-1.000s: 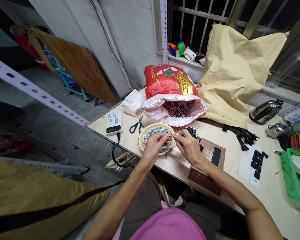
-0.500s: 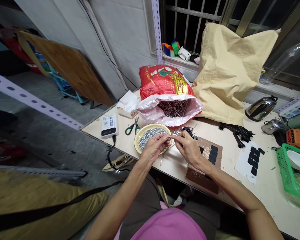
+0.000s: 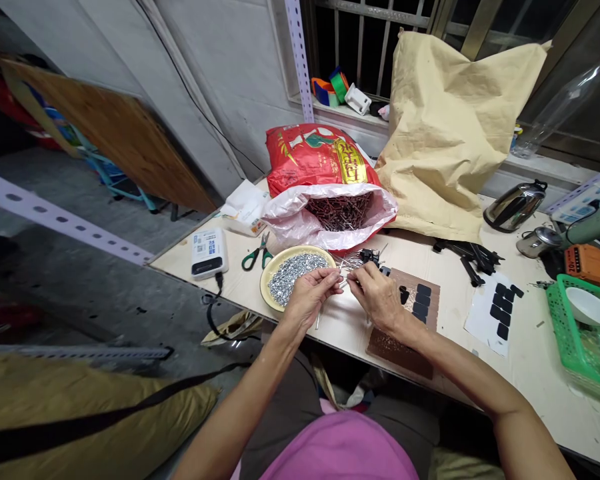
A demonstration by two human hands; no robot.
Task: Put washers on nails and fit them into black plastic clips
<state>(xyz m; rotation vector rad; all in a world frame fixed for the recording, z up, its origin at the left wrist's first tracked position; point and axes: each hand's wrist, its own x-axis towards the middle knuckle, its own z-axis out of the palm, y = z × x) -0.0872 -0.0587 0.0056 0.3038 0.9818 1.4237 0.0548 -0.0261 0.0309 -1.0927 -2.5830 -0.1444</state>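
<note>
Drawing slightly apart from the right hand (image 3: 377, 295), whose curled grip's contents I cannot tell, the left hand (image 3: 309, 293) pinches a thin metal piece (image 3: 343, 281) lower right of frame centre, leaving the plate (image 3: 265, 283) of metal bits (image 3: 296, 270) less covered.

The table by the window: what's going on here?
A person's left hand pinches a small, thin piece, too fine to identify; the right hand has its fingertips near it, grip unclear. Both hands are at the right side of a yellow bowl of silvery metal pieces. Behind the bowl lies an open red sack of dark, thin pieces; green-handled scissors lie left of the bowl.
</note>
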